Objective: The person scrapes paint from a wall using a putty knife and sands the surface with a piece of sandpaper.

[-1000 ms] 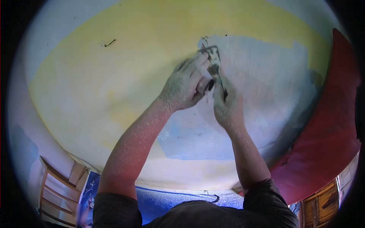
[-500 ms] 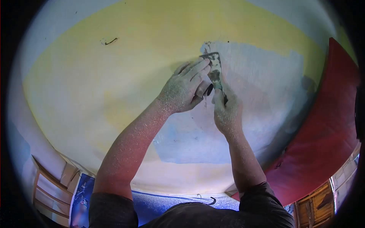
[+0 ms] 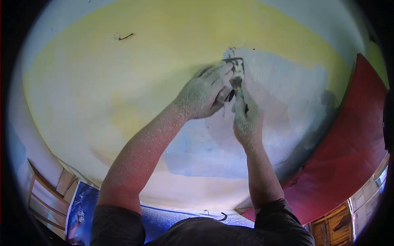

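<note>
A putty knife (image 3: 237, 74) with a stained, paint-spotted blade points up against the wall. My right hand (image 3: 248, 121) is closed round its handle from below. My left hand (image 3: 206, 91), dusted with pale powder, lies beside the blade with its fingertips touching the blade's left edge. Between that hand's thumb and palm sits a grey curled piece (image 3: 223, 94) with a dark open end; its kind is not clear. Just above the blade is a small chipped spot (image 3: 232, 50) in the wall paint.
The wall (image 3: 143, 82) is yellow and whitish, with a pale blue-grey patch (image 3: 287, 78) around the knife. A bent hook (image 3: 126, 37) sticks out at upper left. A red panel (image 3: 340, 151) stands at right, a wooden frame (image 3: 48, 186) at lower left. Blue sheeting (image 3: 164, 223) shows below.
The view has turned slightly, so the wall marks sit further right. The putty knife stands more upright in view and remains just below the chipped spot. Both hands keep their hold.
</note>
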Action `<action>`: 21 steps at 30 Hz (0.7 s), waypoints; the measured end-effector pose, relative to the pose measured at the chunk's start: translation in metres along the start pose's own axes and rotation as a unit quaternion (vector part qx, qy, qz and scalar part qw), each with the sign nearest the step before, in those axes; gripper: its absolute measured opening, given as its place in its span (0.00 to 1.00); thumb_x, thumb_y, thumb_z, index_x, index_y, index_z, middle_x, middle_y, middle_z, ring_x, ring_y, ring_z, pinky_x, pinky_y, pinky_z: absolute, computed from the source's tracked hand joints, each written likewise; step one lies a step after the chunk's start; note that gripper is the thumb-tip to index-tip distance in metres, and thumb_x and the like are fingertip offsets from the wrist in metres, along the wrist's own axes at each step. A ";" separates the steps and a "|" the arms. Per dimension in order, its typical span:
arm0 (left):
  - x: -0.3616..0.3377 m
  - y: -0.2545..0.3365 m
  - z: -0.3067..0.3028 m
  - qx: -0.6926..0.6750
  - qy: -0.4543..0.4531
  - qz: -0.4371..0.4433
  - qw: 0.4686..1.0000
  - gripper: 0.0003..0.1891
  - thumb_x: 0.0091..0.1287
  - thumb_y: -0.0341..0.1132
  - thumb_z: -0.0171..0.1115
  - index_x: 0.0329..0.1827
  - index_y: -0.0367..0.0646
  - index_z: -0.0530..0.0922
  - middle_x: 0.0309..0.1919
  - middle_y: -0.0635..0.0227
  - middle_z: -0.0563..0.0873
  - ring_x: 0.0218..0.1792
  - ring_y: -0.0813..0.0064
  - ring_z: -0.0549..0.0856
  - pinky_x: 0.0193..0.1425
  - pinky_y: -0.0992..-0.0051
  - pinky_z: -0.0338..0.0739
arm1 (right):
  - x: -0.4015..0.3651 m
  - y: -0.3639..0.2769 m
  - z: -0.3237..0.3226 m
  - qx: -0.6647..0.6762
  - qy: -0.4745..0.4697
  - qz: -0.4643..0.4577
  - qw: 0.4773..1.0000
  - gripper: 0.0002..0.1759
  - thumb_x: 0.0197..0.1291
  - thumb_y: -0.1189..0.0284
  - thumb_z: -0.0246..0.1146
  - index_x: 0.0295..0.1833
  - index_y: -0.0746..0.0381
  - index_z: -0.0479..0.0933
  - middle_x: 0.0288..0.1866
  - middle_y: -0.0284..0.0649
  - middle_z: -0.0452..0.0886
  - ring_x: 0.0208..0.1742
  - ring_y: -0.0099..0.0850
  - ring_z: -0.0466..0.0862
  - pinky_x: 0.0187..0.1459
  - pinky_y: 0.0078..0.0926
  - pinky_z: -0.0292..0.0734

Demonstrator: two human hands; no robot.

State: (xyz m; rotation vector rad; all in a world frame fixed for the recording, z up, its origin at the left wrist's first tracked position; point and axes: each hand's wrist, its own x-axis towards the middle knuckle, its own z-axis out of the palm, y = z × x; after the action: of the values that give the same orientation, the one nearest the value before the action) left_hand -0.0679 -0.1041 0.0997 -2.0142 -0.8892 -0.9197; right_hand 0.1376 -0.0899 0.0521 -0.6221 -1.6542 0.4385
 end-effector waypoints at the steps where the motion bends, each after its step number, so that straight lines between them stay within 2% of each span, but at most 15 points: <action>1: -0.010 0.004 0.006 -0.006 -0.009 -0.003 1.000 0.35 0.78 0.31 0.70 0.88 0.39 0.72 0.88 0.49 0.75 0.89 0.47 0.76 0.94 0.44 0.67 | -0.010 0.005 0.001 -0.009 -0.005 -0.003 1.000 0.30 0.88 0.77 0.57 0.89 0.74 0.72 0.64 0.66 0.93 0.63 0.40 0.94 0.66 0.38 0.86; 4: -0.041 0.018 0.017 -0.007 -0.024 -0.010 1.000 0.31 0.85 0.36 0.66 0.88 0.41 0.73 0.88 0.50 0.76 0.88 0.47 0.77 0.92 0.43 0.70 | -0.039 0.025 0.005 -0.022 -0.017 -0.010 1.000 0.29 0.87 0.79 0.57 0.88 0.75 0.73 0.64 0.67 0.93 0.63 0.41 0.95 0.66 0.38 0.86; 6: -0.046 0.018 0.017 -0.017 -0.028 -0.011 0.999 0.30 0.85 0.37 0.65 0.88 0.41 0.73 0.88 0.51 0.77 0.88 0.48 0.77 0.92 0.43 0.70 | -0.046 0.032 0.011 -0.020 -0.012 -0.002 1.000 0.30 0.86 0.80 0.58 0.88 0.75 0.73 0.62 0.67 0.93 0.60 0.40 0.95 0.63 0.38 0.86; 10: -0.036 0.006 0.009 0.000 -0.045 0.015 0.999 0.29 0.86 0.37 0.64 0.87 0.42 0.74 0.88 0.51 0.77 0.88 0.49 0.78 0.91 0.41 0.70 | -0.039 0.021 0.006 -0.011 -0.001 0.001 1.000 0.30 0.85 0.80 0.59 0.88 0.72 0.74 0.48 0.62 0.92 0.46 0.32 0.91 0.52 0.36 0.86; 13: -0.019 -0.004 0.003 0.018 -0.029 0.031 0.999 0.29 0.85 0.36 0.64 0.87 0.41 0.75 0.88 0.50 0.77 0.87 0.48 0.78 0.91 0.42 0.70 | -0.018 0.009 0.002 -0.017 0.000 0.006 1.000 0.29 0.90 0.75 0.58 0.90 0.68 0.75 0.36 0.31 0.79 0.35 0.20 0.75 0.38 0.25 0.75; 14: -0.010 -0.009 0.003 0.021 -0.018 0.034 0.999 0.30 0.84 0.36 0.65 0.87 0.41 0.75 0.88 0.50 0.77 0.88 0.49 0.78 0.91 0.42 0.70 | -0.008 0.006 0.001 -0.021 0.006 0.003 1.000 0.28 0.91 0.72 0.59 0.89 0.64 0.77 0.34 0.30 0.78 0.33 0.20 0.74 0.36 0.25 0.73; 17: 0.016 -0.017 -0.005 0.024 -0.006 0.024 0.999 0.36 0.75 0.31 0.73 0.87 0.41 0.74 0.89 0.52 0.75 0.89 0.51 0.76 0.93 0.44 0.70 | 0.024 -0.019 -0.007 0.012 -0.008 0.036 0.999 0.28 0.87 0.74 0.58 0.87 0.68 0.77 0.33 0.50 0.76 0.37 0.26 0.78 0.44 0.31 0.80; 20: 0.024 -0.023 -0.011 0.033 0.009 0.041 0.999 0.39 0.71 0.30 0.76 0.87 0.41 0.74 0.89 0.52 0.75 0.89 0.52 0.76 0.93 0.46 0.70 | 0.033 -0.005 -0.008 0.071 0.006 0.015 0.997 0.26 0.90 0.70 0.61 0.87 0.61 0.80 0.35 0.31 0.78 0.34 0.21 0.75 0.37 0.26 0.74; 21: 0.021 -0.022 -0.010 0.032 0.007 0.033 0.999 0.38 0.73 0.31 0.75 0.87 0.41 0.75 0.89 0.52 0.75 0.89 0.52 0.76 0.93 0.46 0.71 | 0.030 -0.005 -0.006 0.034 0.005 0.002 0.999 0.27 0.90 0.71 0.60 0.87 0.64 0.79 0.36 0.41 0.81 0.36 0.26 0.78 0.41 0.30 0.77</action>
State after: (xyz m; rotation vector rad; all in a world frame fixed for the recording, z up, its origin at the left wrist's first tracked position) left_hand -0.0779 -0.0957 0.1284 -1.9678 -0.8296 -0.8568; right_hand 0.1397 -0.0753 0.0794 -0.5757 -1.6226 0.4918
